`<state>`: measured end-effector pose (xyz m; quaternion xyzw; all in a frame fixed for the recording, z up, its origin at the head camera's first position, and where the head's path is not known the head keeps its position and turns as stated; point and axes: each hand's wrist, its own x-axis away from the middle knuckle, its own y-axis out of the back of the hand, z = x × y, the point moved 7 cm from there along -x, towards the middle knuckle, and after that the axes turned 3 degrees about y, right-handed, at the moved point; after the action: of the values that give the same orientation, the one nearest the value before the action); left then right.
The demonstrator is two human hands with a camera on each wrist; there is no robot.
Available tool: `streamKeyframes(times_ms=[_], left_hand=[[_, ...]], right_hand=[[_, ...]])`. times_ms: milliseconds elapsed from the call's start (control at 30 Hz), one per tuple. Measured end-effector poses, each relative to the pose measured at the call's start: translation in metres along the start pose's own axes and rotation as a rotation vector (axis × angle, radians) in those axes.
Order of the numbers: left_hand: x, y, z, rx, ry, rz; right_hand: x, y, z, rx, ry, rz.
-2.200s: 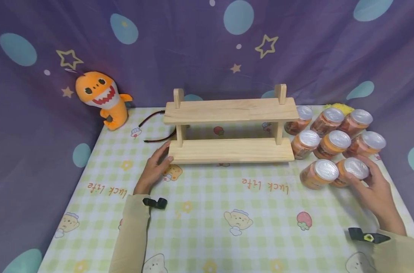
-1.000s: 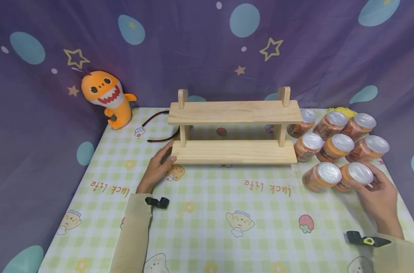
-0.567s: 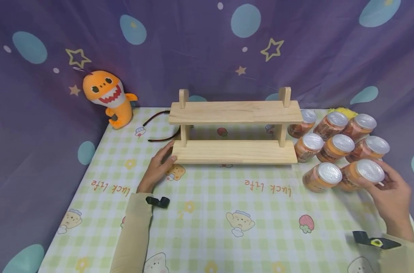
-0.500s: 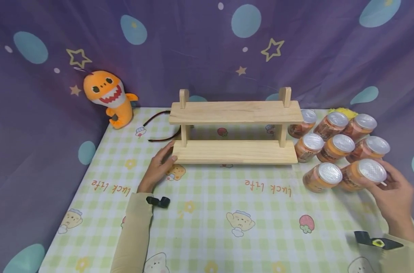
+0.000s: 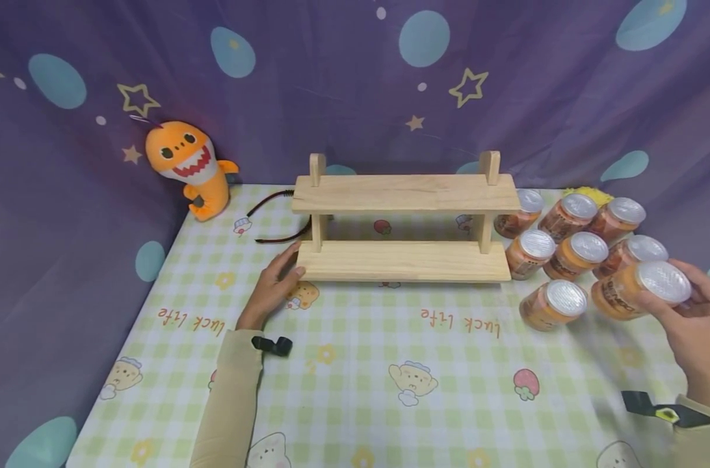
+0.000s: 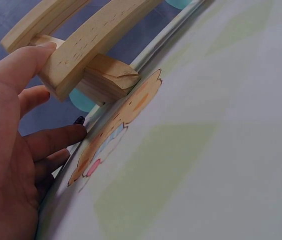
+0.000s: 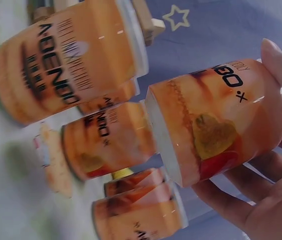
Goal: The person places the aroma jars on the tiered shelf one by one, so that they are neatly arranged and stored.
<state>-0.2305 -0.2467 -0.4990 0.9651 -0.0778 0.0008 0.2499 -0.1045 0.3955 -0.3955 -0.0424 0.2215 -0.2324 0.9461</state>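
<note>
My right hand (image 5: 699,328) grips an orange-labelled can (image 5: 618,296) with a silver lid, thumb on one side and fingers on the other. It is tilted and raised off the tablecloth; its base shows in the right wrist view, where another labelled can (image 7: 71,65) stands close by. Just left of it stands a single can (image 5: 545,311). At the left end of the two-tier wooden shelf (image 5: 402,260), my left hand (image 5: 270,289) holds the lower board. In the left wrist view the thumb (image 6: 18,67) lies on this board, with the other fingers around its end.
Several more cans (image 5: 574,255) stand in rows right of the shelf, with a yellow fluffy thing (image 5: 589,194) behind. An orange plush shark (image 5: 194,169) leans at the back left. A dark cord (image 5: 276,241) lies left of the shelf. Purple curtains (image 5: 355,97) border the table.
My right hand has lifted the can from beside the front can and moved it right and up, tilting it. My left hand stays on the shelf. The view has shifted slightly.
</note>
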Motion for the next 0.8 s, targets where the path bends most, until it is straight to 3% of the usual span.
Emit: streamKeyframes(times_ms=[233, 433, 500, 633, 800], left_hand=[[0.001, -0.001, 0.001, -0.019, 0.031, 0.002], [0.000, -0.001, 0.002, -0.025, 0.051, -0.003], [0.000, 0.000, 0.002, -0.026, 0.050, -0.005], [0.001, 0.000, 0.002, -0.024, 0.047, -0.006], [0.001, 0.000, 0.001, -0.024, 0.038, -0.004]], right_hand=[[-0.012, -0.003, 0.011, 0.015, -0.003, -0.071], [-0.022, -0.010, 0.025, 0.309, -0.019, -0.078], [-0.026, -0.015, 0.029, 0.349, -0.023, -0.069], [-0.034, -0.029, 0.039, 0.320, 0.002, -0.043], [-0.045, -0.047, 0.048, 0.103, 0.034, 0.008]])
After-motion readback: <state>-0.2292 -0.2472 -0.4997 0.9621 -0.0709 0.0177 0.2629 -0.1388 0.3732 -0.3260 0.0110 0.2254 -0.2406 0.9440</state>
